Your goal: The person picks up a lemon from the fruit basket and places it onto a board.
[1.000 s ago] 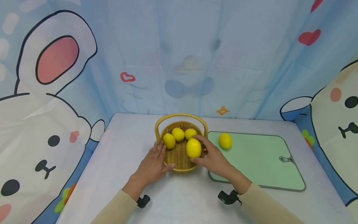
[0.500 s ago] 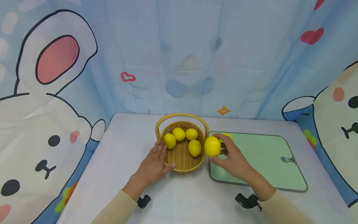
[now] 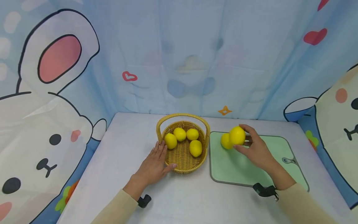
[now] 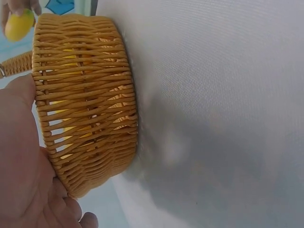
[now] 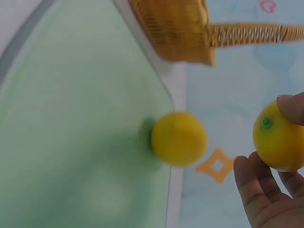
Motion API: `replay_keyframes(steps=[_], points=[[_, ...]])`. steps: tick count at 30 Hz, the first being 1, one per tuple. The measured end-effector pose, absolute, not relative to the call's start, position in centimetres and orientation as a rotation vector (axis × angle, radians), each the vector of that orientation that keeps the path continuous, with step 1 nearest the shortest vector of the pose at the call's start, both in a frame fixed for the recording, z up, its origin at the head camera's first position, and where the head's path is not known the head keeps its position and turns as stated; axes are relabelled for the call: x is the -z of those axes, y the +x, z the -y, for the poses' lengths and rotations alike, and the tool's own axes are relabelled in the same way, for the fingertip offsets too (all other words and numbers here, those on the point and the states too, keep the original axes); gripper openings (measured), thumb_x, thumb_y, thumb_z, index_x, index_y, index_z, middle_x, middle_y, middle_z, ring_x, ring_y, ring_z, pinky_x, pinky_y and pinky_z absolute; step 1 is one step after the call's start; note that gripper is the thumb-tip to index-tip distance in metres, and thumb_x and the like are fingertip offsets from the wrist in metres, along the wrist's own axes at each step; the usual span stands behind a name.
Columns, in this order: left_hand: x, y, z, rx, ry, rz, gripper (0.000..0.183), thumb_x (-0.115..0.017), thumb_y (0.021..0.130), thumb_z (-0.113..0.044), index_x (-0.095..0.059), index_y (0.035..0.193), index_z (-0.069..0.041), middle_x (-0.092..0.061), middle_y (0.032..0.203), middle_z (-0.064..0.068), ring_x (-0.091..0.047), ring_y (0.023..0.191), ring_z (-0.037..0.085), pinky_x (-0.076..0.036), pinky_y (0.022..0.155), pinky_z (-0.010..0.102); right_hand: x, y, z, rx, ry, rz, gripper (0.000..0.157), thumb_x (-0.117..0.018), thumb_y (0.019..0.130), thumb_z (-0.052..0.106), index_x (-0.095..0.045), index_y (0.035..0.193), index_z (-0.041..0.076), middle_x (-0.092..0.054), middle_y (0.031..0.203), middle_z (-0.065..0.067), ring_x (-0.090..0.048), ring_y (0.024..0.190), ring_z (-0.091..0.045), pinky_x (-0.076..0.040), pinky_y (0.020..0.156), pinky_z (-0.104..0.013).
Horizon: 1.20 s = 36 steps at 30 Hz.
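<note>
My right hand [image 3: 258, 152] pinches a yellow lemon [image 3: 237, 135] between thumb and fingers, raised above the green cutting board [image 3: 235, 169]. The lemon's green tip shows in the right wrist view. Another lemon [image 5: 179, 139] lies at the board's far left part, partly covered by the held one in the head view. My left hand [image 3: 151, 165] rests against the left side of the wicker basket [image 3: 181, 161], its fingers straight and the thumb at the front rim. Several lemons [image 3: 180, 134] sit inside the basket.
The basket's arched handle [image 3: 183, 115] stands upright over its back part. The board has a grey edge and a printed spoon-like mark [image 3: 288, 160] at its right. A blue cartoon curtain [image 3: 190, 62] hangs behind the white table [image 3: 179, 199].
My right hand has moved right from the basket to over the board, carrying a lemon. Another lemon was left at the basket's right side. The left hand has stayed in place.
</note>
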<state>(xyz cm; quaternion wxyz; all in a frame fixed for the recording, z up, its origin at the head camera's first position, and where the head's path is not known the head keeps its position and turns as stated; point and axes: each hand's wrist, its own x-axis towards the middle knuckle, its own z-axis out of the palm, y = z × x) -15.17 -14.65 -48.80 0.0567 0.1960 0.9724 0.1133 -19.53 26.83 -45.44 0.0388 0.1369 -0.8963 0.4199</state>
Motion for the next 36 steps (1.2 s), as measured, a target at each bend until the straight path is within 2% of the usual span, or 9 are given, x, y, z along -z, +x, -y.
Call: replay_keyframes(steps=[4,9,16,26,30,36], points=[[48.9,-15.2,14.7,-0.369,0.599,-2.941,0.093,-0.037,0.108,-0.067,-0.018,0.167,0.002,-0.005,0.177,0.017,-0.001,0.165,0.035,-0.019,0.132,0.050,46.3,-20.5,-29.0,-1.324,0.369,2.768,0.085,-0.074,0.101,0.017,-0.020,0.165,0.006,-0.038,0.155,-0.032,-0.059,0.121,-0.049,-0.047,0.079,-0.005],[48.9,-15.3,14.7,-0.388,0.589,-2.931,0.093,-0.036,0.108,-0.068,-0.018,0.167,0.001,-0.005,0.177,0.017,0.000,0.165,0.034,-0.019,0.132,0.050,47.4,-21.6,-30.9,-1.299,0.332,2.800,0.083,-0.073,0.102,0.020,-0.021,0.165,0.005,-0.033,0.158,-0.033,-0.057,0.122,-0.050,-0.049,0.077,-0.009],[48.9,-15.3,14.7,-0.384,0.590,-2.926,0.092,-0.036,0.108,-0.067,-0.016,0.168,0.001,-0.003,0.178,0.017,0.001,0.165,0.033,-0.019,0.133,0.049,49.2,-22.6,-32.5,-1.195,0.275,2.930,0.080,-0.069,0.104,0.030,-0.025,0.165,0.004,-0.036,0.158,-0.034,-0.054,0.125,-0.052,-0.055,0.082,-0.039],[48.8,-15.2,14.7,-0.379,0.592,-2.926,0.092,-0.038,0.108,-0.066,-0.017,0.167,0.001,-0.004,0.177,0.017,0.001,0.165,0.033,-0.018,0.133,0.049,51.5,-23.6,-33.2,-1.235,0.218,3.018,0.083,-0.067,0.105,0.033,-0.021,0.164,-0.001,-0.032,0.160,-0.037,-0.050,0.129,-0.054,-0.053,0.095,-0.060],[48.8,-15.2,14.7,-0.378,0.594,-2.928,0.092,-0.037,0.108,-0.066,-0.017,0.167,0.002,-0.004,0.178,0.017,0.001,0.165,0.034,-0.018,0.133,0.049,51.8,-23.8,-33.0,-1.221,0.209,3.026,0.082,-0.068,0.104,0.033,-0.022,0.163,-0.001,-0.032,0.159,-0.037,-0.050,0.130,-0.055,-0.051,0.098,-0.064],[48.8,-15.3,14.8,-0.379,0.586,-2.924,0.093,-0.037,0.108,-0.067,-0.017,0.167,0.001,-0.005,0.178,0.017,0.000,0.165,0.034,-0.019,0.133,0.048,51.9,-24.1,-32.9,-1.197,0.215,3.045,0.082,-0.069,0.104,0.033,-0.024,0.163,0.000,-0.035,0.158,-0.036,-0.049,0.131,-0.054,-0.052,0.096,-0.063]])
